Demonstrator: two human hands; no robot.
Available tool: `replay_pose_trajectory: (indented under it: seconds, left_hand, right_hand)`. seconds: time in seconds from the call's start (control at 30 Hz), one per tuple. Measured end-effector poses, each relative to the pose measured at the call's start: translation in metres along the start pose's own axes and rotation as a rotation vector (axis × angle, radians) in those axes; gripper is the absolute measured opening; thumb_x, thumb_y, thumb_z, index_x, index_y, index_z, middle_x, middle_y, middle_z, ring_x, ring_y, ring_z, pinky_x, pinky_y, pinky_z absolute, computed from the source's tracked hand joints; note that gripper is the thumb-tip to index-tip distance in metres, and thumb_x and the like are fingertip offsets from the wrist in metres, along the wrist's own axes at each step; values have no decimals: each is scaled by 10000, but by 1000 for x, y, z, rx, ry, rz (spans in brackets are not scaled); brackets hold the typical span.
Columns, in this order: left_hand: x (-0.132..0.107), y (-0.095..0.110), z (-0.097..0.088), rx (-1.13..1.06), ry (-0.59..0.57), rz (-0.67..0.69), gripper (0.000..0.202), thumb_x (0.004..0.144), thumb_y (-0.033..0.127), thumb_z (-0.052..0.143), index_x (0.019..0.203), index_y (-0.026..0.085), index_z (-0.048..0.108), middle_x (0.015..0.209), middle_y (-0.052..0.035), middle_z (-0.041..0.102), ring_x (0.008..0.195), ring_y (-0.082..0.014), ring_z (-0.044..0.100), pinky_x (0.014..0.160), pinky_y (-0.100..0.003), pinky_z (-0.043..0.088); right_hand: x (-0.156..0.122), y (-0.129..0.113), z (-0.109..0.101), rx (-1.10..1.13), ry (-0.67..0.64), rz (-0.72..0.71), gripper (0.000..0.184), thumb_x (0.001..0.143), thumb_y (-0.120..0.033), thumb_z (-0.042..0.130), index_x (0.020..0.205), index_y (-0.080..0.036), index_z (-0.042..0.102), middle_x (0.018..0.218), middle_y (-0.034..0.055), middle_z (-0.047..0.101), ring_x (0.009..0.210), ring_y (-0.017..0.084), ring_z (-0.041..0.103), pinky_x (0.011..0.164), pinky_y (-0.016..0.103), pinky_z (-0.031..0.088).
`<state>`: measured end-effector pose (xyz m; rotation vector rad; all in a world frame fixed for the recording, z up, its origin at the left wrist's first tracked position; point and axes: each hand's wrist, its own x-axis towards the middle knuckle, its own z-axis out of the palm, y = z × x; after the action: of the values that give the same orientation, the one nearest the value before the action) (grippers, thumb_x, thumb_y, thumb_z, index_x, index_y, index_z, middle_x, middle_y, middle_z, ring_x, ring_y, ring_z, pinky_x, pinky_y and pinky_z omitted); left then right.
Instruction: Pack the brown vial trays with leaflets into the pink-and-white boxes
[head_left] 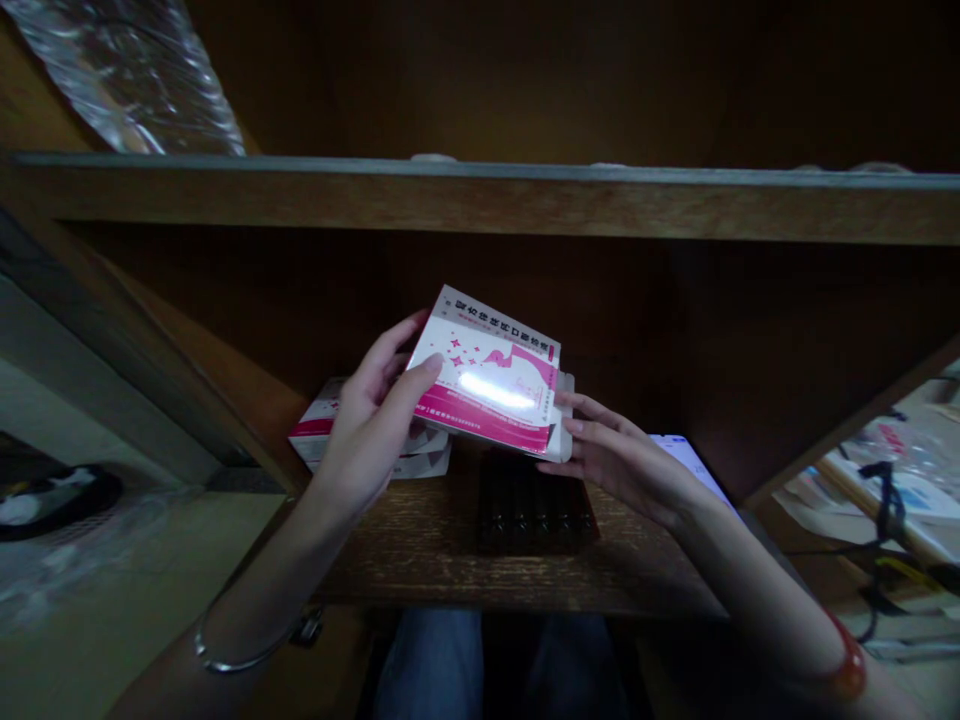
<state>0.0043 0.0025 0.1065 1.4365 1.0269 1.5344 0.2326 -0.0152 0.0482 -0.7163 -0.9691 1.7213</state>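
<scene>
A pink and white carton (491,375) with printed characters and small stars is held tilted above a wooden shelf board (420,560). My left hand (371,425) grips its left end, thumb on the front face. My right hand (626,455) touches the carton's right end, where a white flap sticks out, with its fingers stretched against it. Below the carton lies a dark tray of small brown vials (536,505). Another pink and white box (330,430) rests on the shelf behind my left hand.
A wooden shelf edge (480,195) runs across above, with crinkled foil (127,70) at top left. A phone with a lit screen (686,460) lies behind my right wrist. Cluttered papers and cables (892,500) sit at right. My knees in jeans (480,665) show below.
</scene>
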Motion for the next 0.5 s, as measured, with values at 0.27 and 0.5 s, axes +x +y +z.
replay_pose_trajectory:
  seconds: [0.27, 0.5]
  left_hand:
    - [-6, -1, 2, 93, -54, 98, 536, 830, 352, 661, 1346, 267, 541, 1218, -75, 662, 970, -245, 656, 775, -327, 554]
    - [-4, 13, 10, 94, -51, 132, 526, 812, 355, 677, 1319, 255, 573, 1178, -74, 682, 987, -251, 656, 798, -338, 559]
  right_hand:
    - [0, 3, 3, -12, -19, -36, 406, 752, -182, 783, 1121, -233, 623, 1132, 29, 695, 917, 177, 716, 712, 307, 653]
    - [2, 0, 5, 24, -14, -4, 436, 758, -216, 791, 1154, -220, 607, 1042, 32, 739, 817, 156, 729, 666, 286, 650]
